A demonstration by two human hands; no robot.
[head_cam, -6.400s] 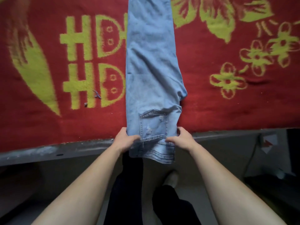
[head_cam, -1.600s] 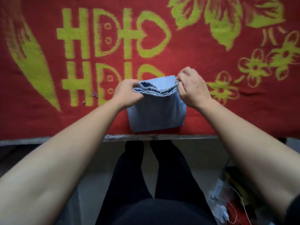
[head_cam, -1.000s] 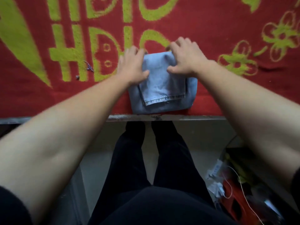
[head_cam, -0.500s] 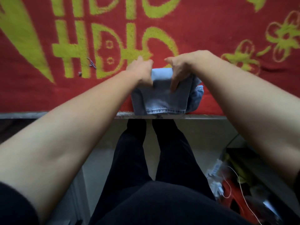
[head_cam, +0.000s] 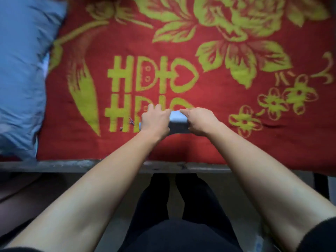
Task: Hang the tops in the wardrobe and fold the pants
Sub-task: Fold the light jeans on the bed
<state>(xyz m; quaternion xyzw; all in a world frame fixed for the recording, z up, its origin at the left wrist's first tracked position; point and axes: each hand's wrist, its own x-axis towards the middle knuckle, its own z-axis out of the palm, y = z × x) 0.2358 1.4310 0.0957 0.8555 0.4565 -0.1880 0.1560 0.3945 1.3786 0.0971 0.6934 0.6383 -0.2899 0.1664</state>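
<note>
The light blue jeans are folded into a small thick bundle on the red and yellow blanket, a short way in from the bed's front edge. My left hand lies over the bundle's left end, fingers reaching across its top and thumb at its near side. My right hand grips the right end, with the index finger along the top edge. Only the middle strip of the bundle and a corner left of my left hand show. No tops or wardrobe are in view.
A blue pillow lies at the left end of the bed. The grey metal bed rail runs along the front edge. Small bits of thread lie on the blanket left of the bundle. My legs in dark trousers stand below.
The jeans went from a long strip to a small folded bundle. Since half a second ago both hands have shifted the bundle from the bed's edge farther onto the blanket.
</note>
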